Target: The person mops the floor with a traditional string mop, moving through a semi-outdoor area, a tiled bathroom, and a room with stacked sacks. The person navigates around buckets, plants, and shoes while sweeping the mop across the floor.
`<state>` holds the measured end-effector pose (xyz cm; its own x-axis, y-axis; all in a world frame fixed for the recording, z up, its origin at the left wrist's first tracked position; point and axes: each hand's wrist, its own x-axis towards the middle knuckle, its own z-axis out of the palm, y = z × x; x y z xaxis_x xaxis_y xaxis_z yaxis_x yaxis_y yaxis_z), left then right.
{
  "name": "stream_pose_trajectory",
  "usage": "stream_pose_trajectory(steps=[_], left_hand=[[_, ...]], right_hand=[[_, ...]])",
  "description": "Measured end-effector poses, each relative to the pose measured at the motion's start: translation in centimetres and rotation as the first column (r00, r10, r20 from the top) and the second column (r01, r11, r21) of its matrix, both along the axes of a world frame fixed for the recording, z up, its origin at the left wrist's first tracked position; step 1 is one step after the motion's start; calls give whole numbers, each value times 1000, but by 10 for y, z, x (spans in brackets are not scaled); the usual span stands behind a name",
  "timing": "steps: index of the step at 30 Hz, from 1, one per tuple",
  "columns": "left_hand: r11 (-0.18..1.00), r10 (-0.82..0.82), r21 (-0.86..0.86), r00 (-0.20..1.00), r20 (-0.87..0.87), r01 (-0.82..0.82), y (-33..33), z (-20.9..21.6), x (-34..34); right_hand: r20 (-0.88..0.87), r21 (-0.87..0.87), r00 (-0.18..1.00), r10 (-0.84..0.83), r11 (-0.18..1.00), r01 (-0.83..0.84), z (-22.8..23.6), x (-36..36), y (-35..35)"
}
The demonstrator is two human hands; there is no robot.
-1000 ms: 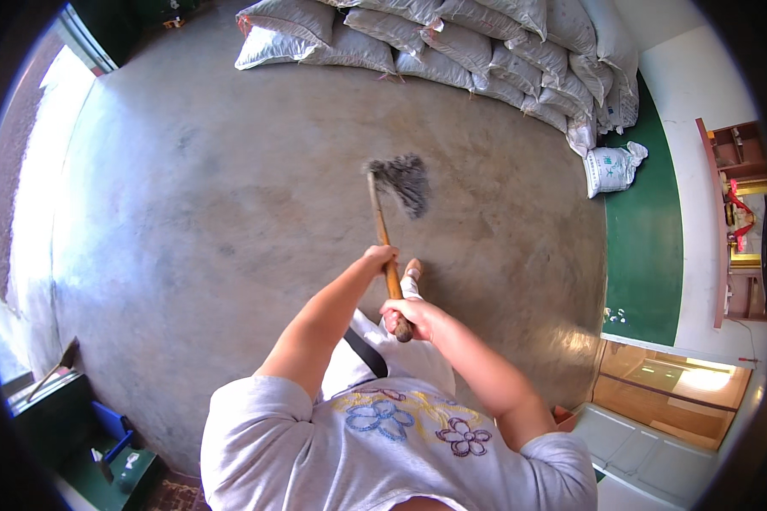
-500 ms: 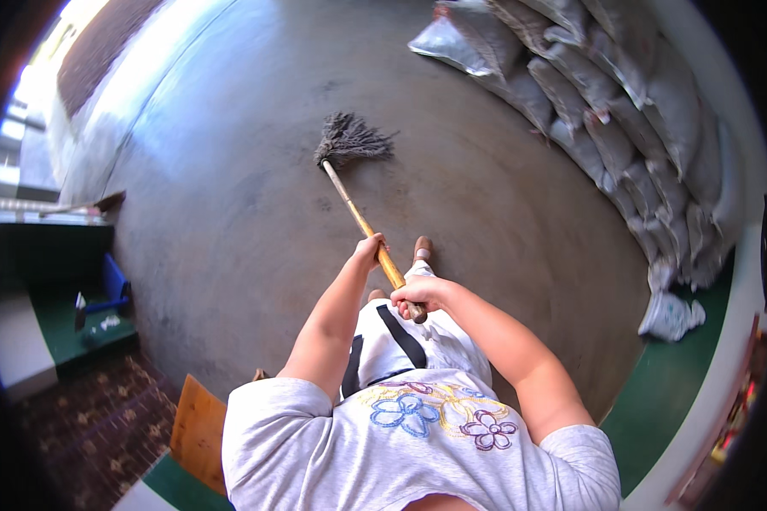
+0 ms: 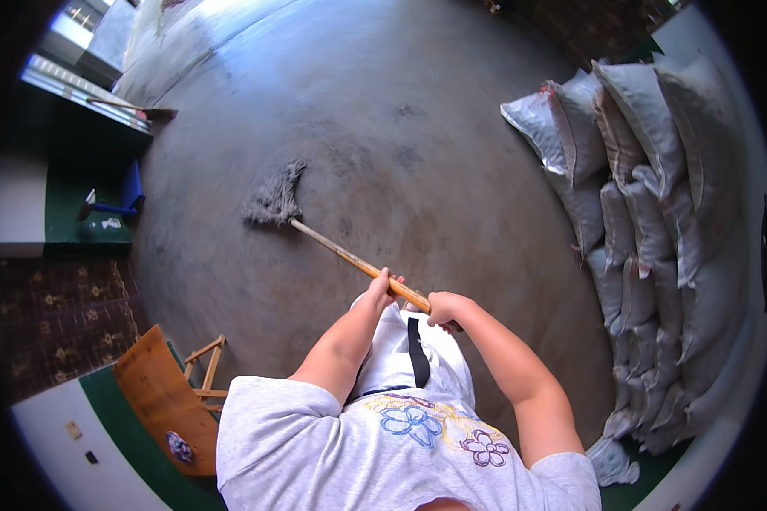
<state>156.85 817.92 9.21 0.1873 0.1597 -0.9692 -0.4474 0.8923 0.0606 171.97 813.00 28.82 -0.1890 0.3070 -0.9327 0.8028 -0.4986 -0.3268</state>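
A mop with a grey string head point(image 3: 274, 200) rests on the concrete floor, left of centre and ahead of me. Its wooden handle point(image 3: 341, 249) slants from the head back toward my body. Around the middle of the handle, my left hand point(image 3: 383, 288) is closed, thumb along the wood. Higher up, my right hand point(image 3: 448, 310) wraps the end of the handle, just in front of my white trousers. The handle's very tip is mostly hidden by the right hand.
Filled sacks point(image 3: 648, 221) are stacked along the right wall. A wooden chair or small table point(image 3: 164, 396) stands at lower left, near a patterned mat point(image 3: 55, 311). A blue dustpan-like object point(image 3: 129, 192) and a broom point(image 3: 155, 112) lie at the left. Dark smears mark the concrete floor point(image 3: 418, 153).
The mop head has swept to the left and nearer, and its handle now slants more sideways. Both hands still grip the handle. My view has turned, so the sacks and left wall have shifted.
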Motion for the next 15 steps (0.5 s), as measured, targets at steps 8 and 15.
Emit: stream_pose_trajectory(steps=[8,15], left_hand=[[950,269,-223,937,224,-219,93,0,104],[957,272,-35,931,-244,-289,228,-77,111]], right_hand=[[382,263,881,279,881,-393,-30,68,142],[360,171,826,434,840,-516,-13,97,293]])
